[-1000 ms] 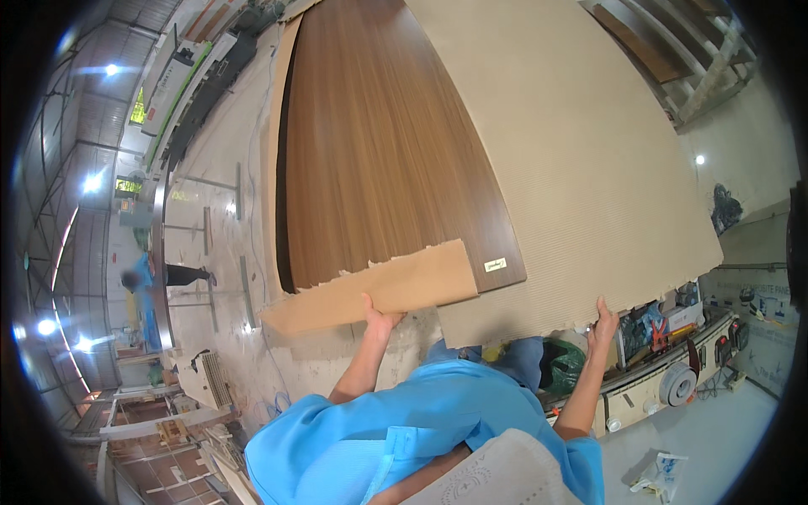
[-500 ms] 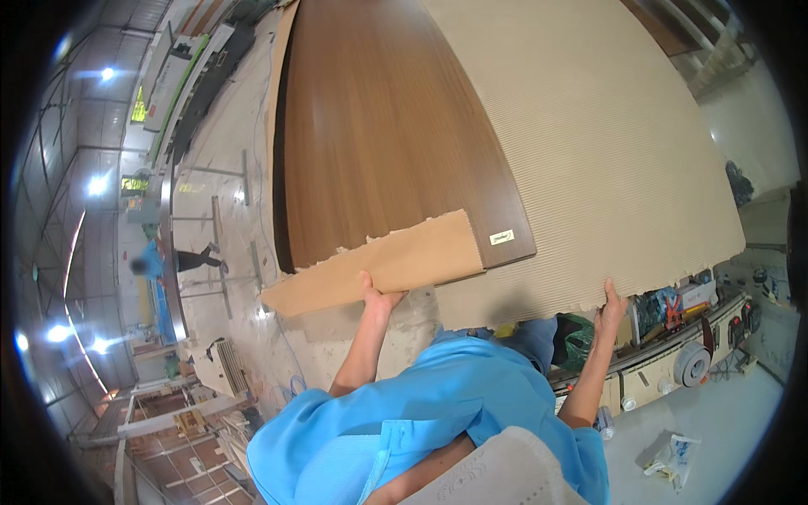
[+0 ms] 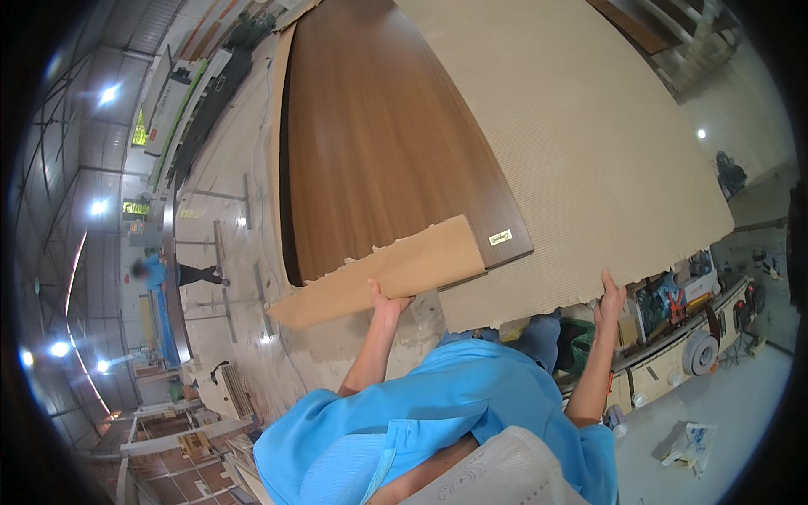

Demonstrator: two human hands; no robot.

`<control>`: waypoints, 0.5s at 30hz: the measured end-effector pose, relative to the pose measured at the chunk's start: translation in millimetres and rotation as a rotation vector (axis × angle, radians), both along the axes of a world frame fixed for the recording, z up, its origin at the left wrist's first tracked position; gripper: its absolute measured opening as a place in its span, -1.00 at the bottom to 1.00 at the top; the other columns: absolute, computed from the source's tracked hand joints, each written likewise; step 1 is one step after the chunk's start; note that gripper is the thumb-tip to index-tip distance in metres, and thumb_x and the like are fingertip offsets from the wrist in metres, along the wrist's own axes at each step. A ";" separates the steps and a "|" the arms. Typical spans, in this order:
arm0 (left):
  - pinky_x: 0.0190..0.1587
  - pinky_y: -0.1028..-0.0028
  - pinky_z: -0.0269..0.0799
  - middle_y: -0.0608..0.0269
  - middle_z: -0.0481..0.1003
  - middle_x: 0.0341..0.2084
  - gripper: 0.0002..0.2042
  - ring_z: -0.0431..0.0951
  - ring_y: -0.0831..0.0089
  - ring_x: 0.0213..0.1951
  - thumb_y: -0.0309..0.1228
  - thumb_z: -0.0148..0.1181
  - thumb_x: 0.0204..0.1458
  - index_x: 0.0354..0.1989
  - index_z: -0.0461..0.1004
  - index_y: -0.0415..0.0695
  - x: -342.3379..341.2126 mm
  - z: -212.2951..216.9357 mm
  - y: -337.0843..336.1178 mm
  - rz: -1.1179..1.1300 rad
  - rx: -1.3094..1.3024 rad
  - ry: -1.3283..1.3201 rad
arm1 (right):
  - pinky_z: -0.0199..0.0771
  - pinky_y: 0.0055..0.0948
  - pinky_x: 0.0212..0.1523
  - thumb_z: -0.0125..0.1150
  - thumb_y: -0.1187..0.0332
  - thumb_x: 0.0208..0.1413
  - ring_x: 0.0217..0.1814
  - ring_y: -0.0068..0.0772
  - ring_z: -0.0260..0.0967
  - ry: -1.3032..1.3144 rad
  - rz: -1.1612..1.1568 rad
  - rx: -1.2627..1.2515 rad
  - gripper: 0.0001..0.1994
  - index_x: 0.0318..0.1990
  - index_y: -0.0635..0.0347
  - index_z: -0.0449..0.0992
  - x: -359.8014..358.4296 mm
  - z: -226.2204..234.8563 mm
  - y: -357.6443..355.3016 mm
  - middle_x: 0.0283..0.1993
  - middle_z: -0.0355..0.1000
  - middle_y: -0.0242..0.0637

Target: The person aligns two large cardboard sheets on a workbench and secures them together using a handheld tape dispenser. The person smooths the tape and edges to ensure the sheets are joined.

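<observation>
A brown wood-grain panel (image 3: 387,143) lies on a large sheet of corrugated cardboard (image 3: 581,160), with a small pale label (image 3: 500,237) at its near right corner. A torn-edged cardboard flap (image 3: 379,273) is folded over the panel's near end. My left hand (image 3: 389,301) grips that flap's near edge, thumb on top and fingers hidden beneath. Farther right, my right hand (image 3: 609,301) holds the near edge of the corrugated sheet, its thumb above and the other fingers mostly underneath.
Right of me runs a bench (image 3: 648,370) with tools, a grey tape roll (image 3: 699,356) and a dark green bag (image 3: 576,345). A plastic wrapper (image 3: 692,448) lies on the floor. Another person (image 3: 151,271) in blue stands far left by a long panel. Metal frames (image 3: 220,252) stand on the floor.
My left hand and the flap's left end have shifted slightly right and nearer in the picture. Both hands keep their hold. The view has tilted a little.
</observation>
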State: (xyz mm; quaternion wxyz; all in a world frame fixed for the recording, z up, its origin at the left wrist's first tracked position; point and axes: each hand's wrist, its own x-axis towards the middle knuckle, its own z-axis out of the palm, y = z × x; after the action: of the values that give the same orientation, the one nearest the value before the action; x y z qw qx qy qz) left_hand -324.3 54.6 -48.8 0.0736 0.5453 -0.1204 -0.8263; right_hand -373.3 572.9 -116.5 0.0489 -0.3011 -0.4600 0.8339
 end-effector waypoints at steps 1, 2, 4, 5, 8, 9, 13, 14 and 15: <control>0.20 -0.10 0.31 0.24 0.34 0.28 -0.19 0.34 0.10 0.25 0.49 -0.30 0.13 0.34 0.28 0.16 -0.4 -2.8 -1.3 0.003 0.007 0.009 | 0.36 -0.31 0.24 0.32 0.44 0.19 0.23 -0.25 0.38 -0.005 -0.004 0.000 -0.45 0.27 0.48 0.29 -0.2 -1.4 -0.9 0.23 0.40 -0.05; 0.21 -0.10 0.31 0.24 0.34 0.28 -0.19 0.34 0.10 0.25 0.49 -0.31 0.12 0.34 0.28 0.16 -1.1 -6.2 -2.5 -0.001 0.010 0.022 | 0.36 -0.31 0.24 0.32 0.44 0.20 0.22 -0.25 0.39 -0.030 -0.020 -0.001 -0.46 0.27 0.48 0.29 -1.2 -2.1 -2.3 0.23 0.41 -0.05; 0.22 -0.11 0.29 0.25 0.34 0.28 -0.18 0.33 0.09 0.26 0.49 -0.32 0.12 0.34 0.28 0.16 -2.2 -13.1 -4.8 -0.021 -0.009 0.042 | 0.35 -0.33 0.25 0.34 0.41 0.19 0.24 -0.27 0.38 -0.035 0.012 0.004 -0.45 0.27 0.46 0.31 -2.1 0.6 -6.4 0.24 0.41 -0.11; 0.22 -0.11 0.29 0.25 0.35 0.28 -0.18 0.32 0.09 0.26 0.50 -0.33 0.12 0.34 0.28 0.16 -2.4 -16.7 -5.8 -0.039 -0.032 0.053 | 0.35 -0.34 0.26 0.36 0.39 0.19 0.25 -0.27 0.38 -0.099 -0.006 0.018 -0.45 0.27 0.44 0.32 -2.6 3.4 -9.1 0.25 0.41 -0.14; 0.23 -0.12 0.27 0.26 0.34 0.29 -0.17 0.30 0.08 0.29 0.50 -0.34 0.12 0.35 0.27 0.16 -1.8 -27.2 -8.5 -0.018 0.006 0.081 | 0.40 -0.34 0.21 0.33 0.46 0.18 0.21 -0.26 0.42 0.005 -0.013 -0.051 -0.50 0.23 0.47 0.34 -3.9 12.2 -16.1 0.19 0.45 -0.10; 0.23 -0.12 0.27 0.26 0.34 0.29 -0.17 0.29 0.07 0.29 0.50 -0.34 0.12 0.36 0.27 0.16 -1.6 -30.0 -9.6 0.004 0.024 0.079 | 0.41 -0.34 0.21 0.34 0.44 0.18 0.21 -0.25 0.42 -0.045 -0.025 -0.044 -0.50 0.22 0.47 0.35 -5.6 14.2 -17.0 0.18 0.46 -0.10; 0.28 -0.10 0.27 0.27 0.32 0.33 -0.18 0.30 0.11 0.32 0.46 -0.40 0.16 0.38 0.26 0.14 2.4 -37.1 -12.0 -0.067 -0.059 0.048 | 0.50 -0.33 0.12 0.32 0.40 0.19 0.16 -0.27 0.47 -0.023 0.044 -0.175 -0.54 0.19 0.41 0.39 -15.4 14.6 -0.4 0.14 0.49 -0.14; 0.29 -0.09 0.25 0.27 0.31 0.33 -0.17 0.29 0.10 0.33 0.47 -0.41 0.15 0.38 0.26 0.14 3.0 -37.8 -12.1 -0.057 -0.065 0.020 | 0.54 -0.33 0.08 0.31 0.39 0.20 0.14 -0.28 0.49 -0.052 0.044 -0.227 -0.56 0.18 0.38 0.41 -22.0 14.4 9.6 0.12 0.50 -0.15; 0.30 -0.09 0.24 0.26 0.31 0.34 -0.16 0.28 0.10 0.33 0.47 -0.42 0.15 0.39 0.25 0.14 3.4 -38.5 -11.7 -0.063 -0.069 0.000 | 0.58 -0.33 0.02 0.29 0.39 0.21 0.09 -0.31 0.52 0.036 0.077 -0.266 -0.60 0.16 0.33 0.43 -29.1 15.0 20.9 0.08 0.52 -0.17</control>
State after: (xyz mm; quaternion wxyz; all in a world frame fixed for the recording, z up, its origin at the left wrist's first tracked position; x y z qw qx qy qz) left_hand -320.8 43.0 -87.2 0.0664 0.5386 -0.1658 -0.8234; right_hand -402.4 593.8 -101.5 -0.0152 -0.2718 -0.3559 0.8940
